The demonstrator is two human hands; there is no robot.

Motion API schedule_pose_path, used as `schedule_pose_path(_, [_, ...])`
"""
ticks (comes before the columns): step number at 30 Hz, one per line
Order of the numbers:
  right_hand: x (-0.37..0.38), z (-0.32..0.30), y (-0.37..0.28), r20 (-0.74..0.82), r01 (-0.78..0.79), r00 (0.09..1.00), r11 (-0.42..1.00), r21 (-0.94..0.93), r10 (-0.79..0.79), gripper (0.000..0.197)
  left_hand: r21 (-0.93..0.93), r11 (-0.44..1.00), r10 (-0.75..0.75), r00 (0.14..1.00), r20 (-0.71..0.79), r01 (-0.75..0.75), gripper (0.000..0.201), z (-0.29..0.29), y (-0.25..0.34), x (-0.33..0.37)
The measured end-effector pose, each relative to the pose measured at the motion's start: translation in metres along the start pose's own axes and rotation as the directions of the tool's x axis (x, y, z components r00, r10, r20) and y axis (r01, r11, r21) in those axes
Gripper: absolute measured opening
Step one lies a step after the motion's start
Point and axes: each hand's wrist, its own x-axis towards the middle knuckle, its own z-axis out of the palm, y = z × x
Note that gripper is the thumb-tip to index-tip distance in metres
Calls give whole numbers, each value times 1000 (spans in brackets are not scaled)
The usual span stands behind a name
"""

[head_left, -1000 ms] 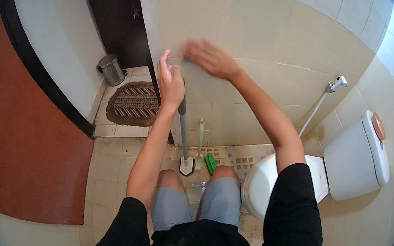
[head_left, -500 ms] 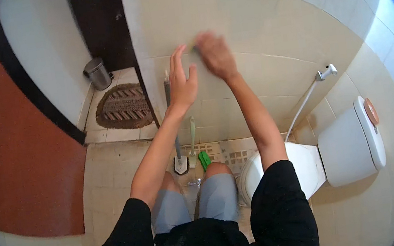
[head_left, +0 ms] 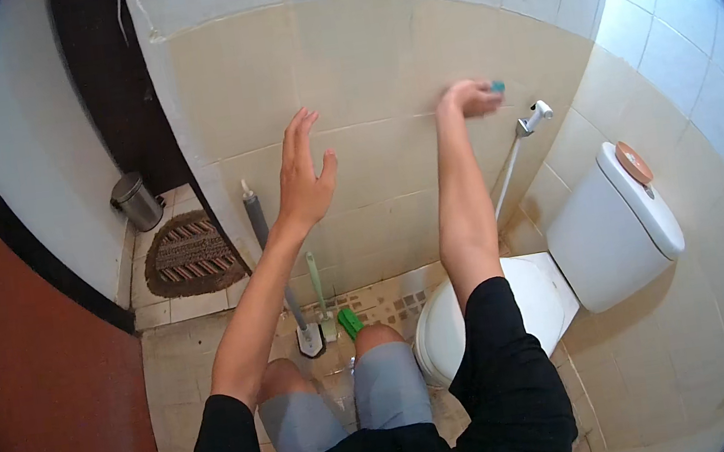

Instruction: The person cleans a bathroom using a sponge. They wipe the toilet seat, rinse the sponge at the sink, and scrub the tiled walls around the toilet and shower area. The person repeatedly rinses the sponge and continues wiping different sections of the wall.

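My right hand (head_left: 472, 100) is raised at the beige tiled wall (head_left: 350, 63), bent at the wrist and slightly blurred. Its fingers are closed on a small teal sponge (head_left: 497, 86), of which only an end shows past the fingertips. Below and to the right of that hand, a white bidet sprayer (head_left: 538, 115) hangs in its wall holder. My left hand (head_left: 305, 181) is held up before the wall further left, fingers stretched and thumb apart, with nothing in it. Whether it touches the tiles I cannot tell.
A white toilet (head_left: 449, 329) with its lid down stands at my right, an orange-brown dish (head_left: 633, 162) on its tank. A grey-handled floor brush (head_left: 311, 338), a pale green brush (head_left: 317, 287) and a green brush (head_left: 350, 323) are by the wall. Left are a mat (head_left: 192, 255) and bin (head_left: 138, 203).
My right hand has swept right along the wall with the sponge, toward the sprayer. The view has shifted right; my left hand stays raised with fingers stretched.
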Motion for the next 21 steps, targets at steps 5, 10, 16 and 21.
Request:
schedule_pose_path(5, [-126, -6, -36, 394, 937, -28, 113, 330, -918, 51, -15, 996, 83, 993, -79, -85, 63, 11, 19, 32])
schedule_pose_path(10, [-34, 10, -4, 222, 540, -701, -301, 786, -678, 46, 17, 950, 312, 948, 66, -313, 65, 62, 55, 63])
schedule_pose_path(16, [28, 21, -50, -59, 504, 864, 861, 69, -501, 52, 239, 826, 447, 852, 271, -510, 69, 67, 64, 89])
schedule_pose_path(21, [-52, 39, -121, 113, 823, 511, 523, 223, -852, 53, 455, 731, 455, 860, 229, -508, 70, 1, 42, 114])
